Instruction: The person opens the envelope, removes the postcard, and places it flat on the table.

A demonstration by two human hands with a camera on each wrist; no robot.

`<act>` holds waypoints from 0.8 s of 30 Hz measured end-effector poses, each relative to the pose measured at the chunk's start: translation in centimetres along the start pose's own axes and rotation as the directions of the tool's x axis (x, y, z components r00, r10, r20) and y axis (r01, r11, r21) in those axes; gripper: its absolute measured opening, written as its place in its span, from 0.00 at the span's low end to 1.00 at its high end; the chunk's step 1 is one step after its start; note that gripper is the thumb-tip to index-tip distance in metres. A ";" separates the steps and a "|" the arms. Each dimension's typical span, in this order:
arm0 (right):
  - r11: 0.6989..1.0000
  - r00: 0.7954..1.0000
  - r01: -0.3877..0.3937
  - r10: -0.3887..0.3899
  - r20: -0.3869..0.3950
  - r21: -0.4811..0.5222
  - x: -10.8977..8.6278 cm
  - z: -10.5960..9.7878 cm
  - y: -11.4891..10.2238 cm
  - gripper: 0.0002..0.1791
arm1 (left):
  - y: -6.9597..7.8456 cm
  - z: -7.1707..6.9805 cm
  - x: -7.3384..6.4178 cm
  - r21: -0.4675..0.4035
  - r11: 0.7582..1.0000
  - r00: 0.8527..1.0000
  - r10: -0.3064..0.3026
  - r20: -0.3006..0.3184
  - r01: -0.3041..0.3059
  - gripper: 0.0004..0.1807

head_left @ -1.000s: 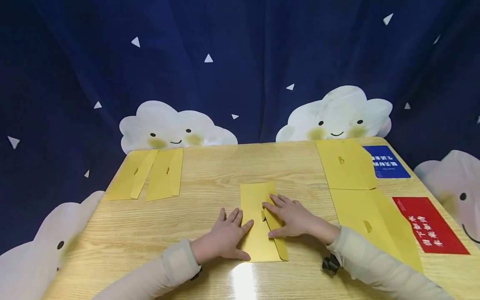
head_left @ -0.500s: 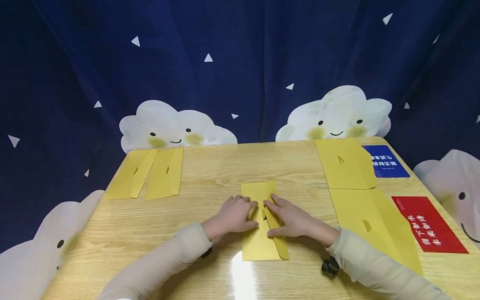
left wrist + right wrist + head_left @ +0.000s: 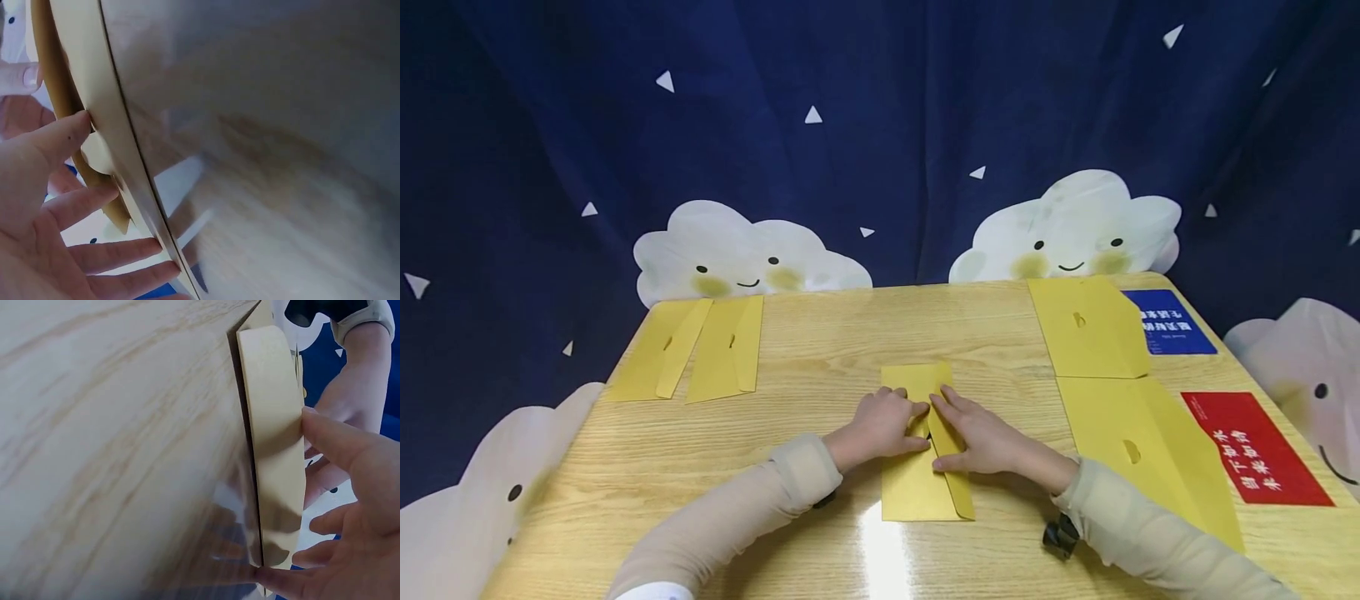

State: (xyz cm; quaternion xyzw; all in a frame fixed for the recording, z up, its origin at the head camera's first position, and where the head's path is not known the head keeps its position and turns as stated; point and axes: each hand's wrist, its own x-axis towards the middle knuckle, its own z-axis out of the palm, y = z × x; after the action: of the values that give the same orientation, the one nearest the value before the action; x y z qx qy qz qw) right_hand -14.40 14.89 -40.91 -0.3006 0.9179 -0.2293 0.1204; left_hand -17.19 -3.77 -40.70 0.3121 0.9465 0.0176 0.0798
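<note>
A yellow paper envelope [image 3: 913,496] lies lengthwise on the table in front of me, its long flap [image 3: 958,492] folded over from the right and slightly raised. My left hand [image 3: 883,425] touches the envelope's middle with thumb and index fingertip. In the left wrist view these two fingertips lie on either side of a small rounded tab [image 3: 97,155] at the flap's edge. My right hand [image 3: 988,435] rests on the flap with spread fingers, its thumb on the flap edge in the right wrist view.
On the wooden table [image 3: 820,325], two folded yellow envelopes [image 3: 722,354] lie at the far left. Two envelopes with open flaps [image 3: 1090,333] lie at the right, beside a blue card [image 3: 1176,325] and a red card [image 3: 1262,450]. A dark curtain [image 3: 880,100] hangs behind.
My left hand has moved from the envelope's lower left up and right to the tab, its fingers now closer together. The right hand has stayed nearly still on the flap.
</note>
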 end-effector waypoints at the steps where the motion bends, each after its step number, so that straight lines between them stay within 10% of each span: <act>1: 1.000 1.000 0.001 -0.001 -0.001 -0.001 0.0 0.0 0.0 0.48 | 0.1 0.0 0.0 0.022 1.000 1.000 -0.004 0.010 0.004 0.31; 24: 0.999 0.999 -0.035 0.035 0.033 0.020 -0.9 -2.3 0.5 0.41 | 0.0 0.1 -0.2 0.106 0.994 0.999 0.030 0.030 -0.033 0.29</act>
State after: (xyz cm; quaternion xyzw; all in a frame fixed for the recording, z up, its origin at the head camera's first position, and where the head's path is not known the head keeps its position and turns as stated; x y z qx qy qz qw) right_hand -14.79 16.63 -39.08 -0.2870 0.9186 -0.2315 0.1422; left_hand -17.00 -3.87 -40.77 0.3309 0.9399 -0.0361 0.0764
